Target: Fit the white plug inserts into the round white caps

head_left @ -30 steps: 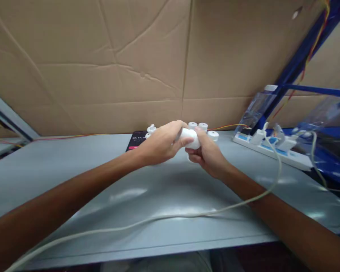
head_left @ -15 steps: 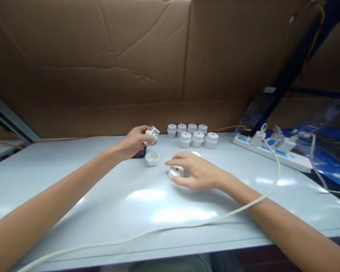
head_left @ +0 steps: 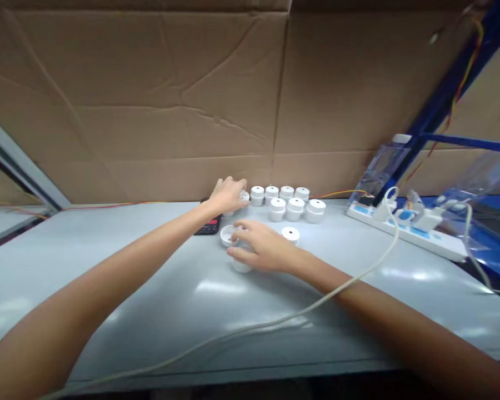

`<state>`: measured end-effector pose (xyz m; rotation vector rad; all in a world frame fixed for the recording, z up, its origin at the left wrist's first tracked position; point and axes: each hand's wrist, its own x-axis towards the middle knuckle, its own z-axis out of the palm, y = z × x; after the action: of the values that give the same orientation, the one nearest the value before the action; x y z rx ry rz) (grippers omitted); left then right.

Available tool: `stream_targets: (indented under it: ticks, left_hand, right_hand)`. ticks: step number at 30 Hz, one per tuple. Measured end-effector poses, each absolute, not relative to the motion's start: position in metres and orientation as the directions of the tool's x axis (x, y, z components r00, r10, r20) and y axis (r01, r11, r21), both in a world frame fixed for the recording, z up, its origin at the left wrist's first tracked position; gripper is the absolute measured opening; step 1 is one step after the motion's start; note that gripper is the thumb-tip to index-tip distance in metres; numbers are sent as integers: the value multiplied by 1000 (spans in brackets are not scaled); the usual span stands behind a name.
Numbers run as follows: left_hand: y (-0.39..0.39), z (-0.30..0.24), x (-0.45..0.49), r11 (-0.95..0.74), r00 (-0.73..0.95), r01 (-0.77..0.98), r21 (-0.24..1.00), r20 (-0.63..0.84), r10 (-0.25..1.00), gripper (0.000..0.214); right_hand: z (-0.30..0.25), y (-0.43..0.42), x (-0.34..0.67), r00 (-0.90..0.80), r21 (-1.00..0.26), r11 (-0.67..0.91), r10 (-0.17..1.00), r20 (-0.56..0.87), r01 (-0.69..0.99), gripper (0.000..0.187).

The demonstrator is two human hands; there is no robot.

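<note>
My left hand [head_left: 228,195] reaches to the left end of the back row, fingers closed about a white round piece [head_left: 244,196] that shows at the fingertips. More white shows under that palm, too hidden to name. My right hand [head_left: 263,245] curls low over the table, thumb and fingers around a white round cap [head_left: 242,264], mostly covered by the hand. Its fingertips come close to an open white cup [head_left: 228,236]; I cannot tell if they touch. Behind the right wrist sits another white round cap [head_left: 290,234] with a dark centre hole.
Several white two-part round housings [head_left: 295,206] stand in two rows near the cardboard wall [head_left: 183,133]. A dark phone-like device [head_left: 210,226] lies beneath my left forearm. A power strip [head_left: 412,232] with plugs is at right. A white cable [head_left: 300,318] crosses over my right forearm.
My left hand moved right and back to the row; the white block with holes it held no longer shows. My right hand slid left with the white cap, closer to the open cup.
</note>
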<state>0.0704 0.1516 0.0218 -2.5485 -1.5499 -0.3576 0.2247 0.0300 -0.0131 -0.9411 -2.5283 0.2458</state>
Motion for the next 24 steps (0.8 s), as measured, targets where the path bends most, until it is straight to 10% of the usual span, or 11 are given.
stream_targets:
  ticks: [12,20,24]
  left_hand:
    - [139,17,73,-648,597,762,-1,391,701,28]
    - [133,16,75,-742,698,669,44,305,647,25]
    - [152,20,88,-611,589,790,-50,338,734,38]
  right_hand:
    - [-5,38,243,-328,-796,339,926,187,502,23]
    - [-7,44,248,-430,-283,467,884,185,838,33]
    - [4,32,248,-416,-278,493,861,294,824,32]
